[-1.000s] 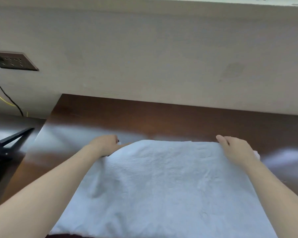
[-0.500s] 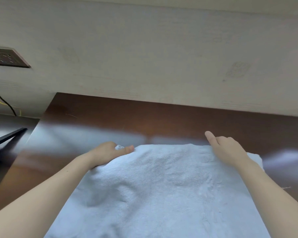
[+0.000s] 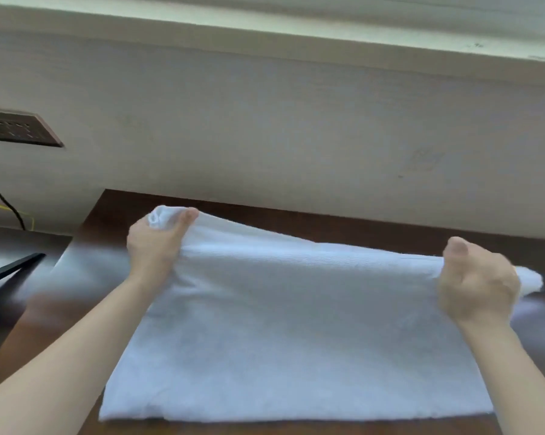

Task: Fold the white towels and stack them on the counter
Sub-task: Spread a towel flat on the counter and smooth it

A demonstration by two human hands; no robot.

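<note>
White terry towel (image 3: 283,334) on the dark wooden counter (image 3: 114,215): left hand (image 3: 156,238) and right hand (image 3: 476,285) pinch its raised far corners.

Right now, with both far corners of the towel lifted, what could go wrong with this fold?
1. The right hand grips inboard of its corner, leaving a loose tail beyond it, while the left hand bunches its corner, so the white towel may fold skewed or lumpy.
2. Nothing pins the part lying on the counter, so it could slide as the corners come over.
</note>
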